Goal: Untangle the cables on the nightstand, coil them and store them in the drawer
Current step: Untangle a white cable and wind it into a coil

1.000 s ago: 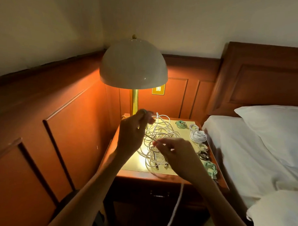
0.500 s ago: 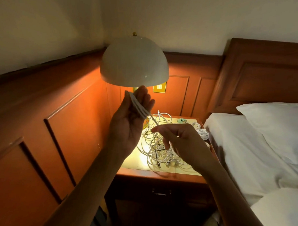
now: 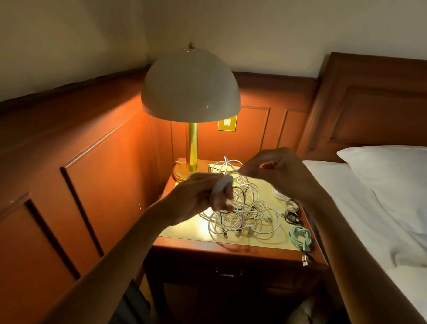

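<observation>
Left hand (image 3: 200, 197) dropped from beside lamp (image 3: 191, 88) shade to below it; right hand (image 3: 277, 171) risen, right of lamp stem. Nightstand (image 3: 204, 246): cable tangle (image 3: 244, 213) right-front of lamp base, drawer (image 3: 252, 267) beneath looks closed. Left hand grips white coil (image 3: 220, 185); right hand pinches same cable further along, run roughly level between hands, next loop goes leftward onto coil.

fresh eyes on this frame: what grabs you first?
The lit dome lamp at the back left of the nightstand dominates, glowing on a tangle of cables mid-top. Above it, the left hand grips a loop of white cable, while the right hand seems to pinch its strand. A coiled mint cable lies at the front right edge.
</observation>
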`<state>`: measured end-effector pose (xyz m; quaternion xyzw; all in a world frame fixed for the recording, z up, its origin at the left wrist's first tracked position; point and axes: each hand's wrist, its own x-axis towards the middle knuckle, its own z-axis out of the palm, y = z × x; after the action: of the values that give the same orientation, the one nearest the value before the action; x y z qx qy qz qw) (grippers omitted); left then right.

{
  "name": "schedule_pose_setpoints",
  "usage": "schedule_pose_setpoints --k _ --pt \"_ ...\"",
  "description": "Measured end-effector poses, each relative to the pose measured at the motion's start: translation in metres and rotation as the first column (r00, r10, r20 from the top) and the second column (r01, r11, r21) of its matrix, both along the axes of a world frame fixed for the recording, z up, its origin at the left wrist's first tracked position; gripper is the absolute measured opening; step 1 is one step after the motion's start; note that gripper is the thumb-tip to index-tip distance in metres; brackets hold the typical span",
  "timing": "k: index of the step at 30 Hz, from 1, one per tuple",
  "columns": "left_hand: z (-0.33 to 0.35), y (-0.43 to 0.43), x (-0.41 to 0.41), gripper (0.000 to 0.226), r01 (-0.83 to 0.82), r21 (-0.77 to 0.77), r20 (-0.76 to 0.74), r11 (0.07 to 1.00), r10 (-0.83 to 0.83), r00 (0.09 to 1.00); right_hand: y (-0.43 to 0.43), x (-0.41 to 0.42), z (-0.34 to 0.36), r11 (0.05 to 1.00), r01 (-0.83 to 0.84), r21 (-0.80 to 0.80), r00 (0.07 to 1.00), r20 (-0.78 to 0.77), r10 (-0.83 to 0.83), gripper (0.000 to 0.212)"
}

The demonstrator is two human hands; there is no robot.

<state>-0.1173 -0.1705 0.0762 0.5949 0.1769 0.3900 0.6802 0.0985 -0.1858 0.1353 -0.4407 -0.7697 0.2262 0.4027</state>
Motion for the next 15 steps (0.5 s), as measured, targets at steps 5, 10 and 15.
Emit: schedule_pose_setpoints --k 5,10,15 --pt "0.022 -0.005 0.014 0.032 0.008 -0.363 0.632 0.932 0.24 0.737 0.004 -0.033 -0.028 0.991 0.132 0.02 0.972 -0.2 -0.125 0.011" --pt "0.018 0.015 0.031 0.031 -0.48 -0.364 0.494 0.798 0.602 0.627 0.005 -0.056 -0.05 0.972 0.226 0.069 0.974 -0.006 -0.226 0.021" --pt "0.002 0.018 0.045 0.029 -0.763 0.068 0.3 0.642 0.717 0.63 0.002 -0.056 -0.049 0.963 0.242 0.117 0.955 0.148 -0.258 0.022"
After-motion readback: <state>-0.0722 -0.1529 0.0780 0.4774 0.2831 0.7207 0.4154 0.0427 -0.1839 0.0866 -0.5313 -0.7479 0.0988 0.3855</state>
